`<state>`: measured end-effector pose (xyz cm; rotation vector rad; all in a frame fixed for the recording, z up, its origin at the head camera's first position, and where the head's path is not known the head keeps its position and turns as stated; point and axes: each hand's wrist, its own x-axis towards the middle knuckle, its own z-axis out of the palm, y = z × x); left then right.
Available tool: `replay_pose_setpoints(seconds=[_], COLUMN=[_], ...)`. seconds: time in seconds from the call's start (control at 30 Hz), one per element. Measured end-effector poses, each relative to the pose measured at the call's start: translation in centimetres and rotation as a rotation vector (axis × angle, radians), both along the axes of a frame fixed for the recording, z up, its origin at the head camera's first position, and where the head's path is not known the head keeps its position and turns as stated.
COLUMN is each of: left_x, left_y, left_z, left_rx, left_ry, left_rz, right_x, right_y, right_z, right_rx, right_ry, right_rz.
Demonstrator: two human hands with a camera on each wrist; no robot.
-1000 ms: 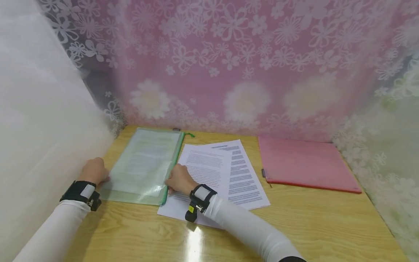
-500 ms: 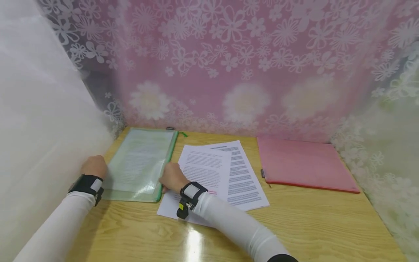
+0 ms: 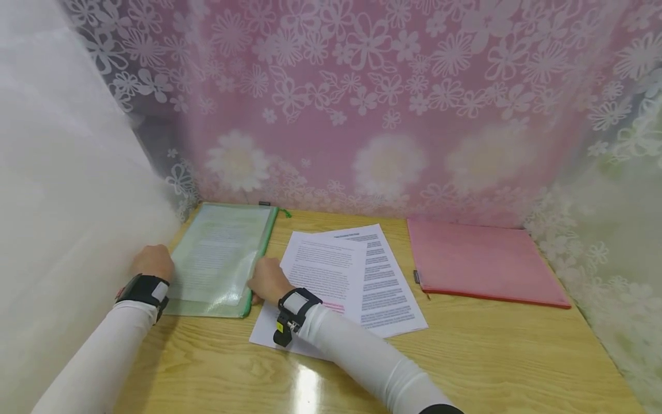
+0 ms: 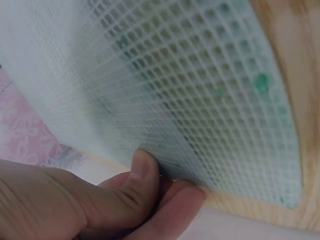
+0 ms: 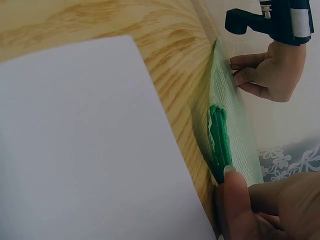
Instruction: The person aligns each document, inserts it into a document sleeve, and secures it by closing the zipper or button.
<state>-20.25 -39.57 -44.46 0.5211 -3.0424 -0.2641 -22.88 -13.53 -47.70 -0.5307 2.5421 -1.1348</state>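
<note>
Fingers (image 5: 236, 192) pinching green folder (image 5: 239, 125), white paper (image 5: 95, 145)

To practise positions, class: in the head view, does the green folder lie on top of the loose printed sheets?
No, the green folder is to the left of the loose printed sheets, with table showing between them.

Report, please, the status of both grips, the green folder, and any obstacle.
Left grip pinches left edge of green folder, right grip its zipper edge. Printed paper visible inside. Possible obstacle: loose sheets beside it, under right forearm.

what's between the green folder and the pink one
In the head view: the right hand, then printed papers, then bare table up to the pink folder.
</note>
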Motion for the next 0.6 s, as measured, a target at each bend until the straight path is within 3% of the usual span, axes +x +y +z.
replay_pose_setpoints(seconds=[0.33,0.6], left_x=[-0.7,-0.8], left_y=[-0.1,-0.5], left_z=[-1.0,-1.3], left_rx=[-0.008,-0.015], left_ry=[-0.005,0.008], left_rz=[0.051,0.025], right_x=[-0.2,-0.3], right_y=[-0.4,-0.5], right_z=[-0.3,-0.2], right_rx=[0.006,-0.037], right_ry=[0.005,0.008], right_rz=[-0.012,-0.008])
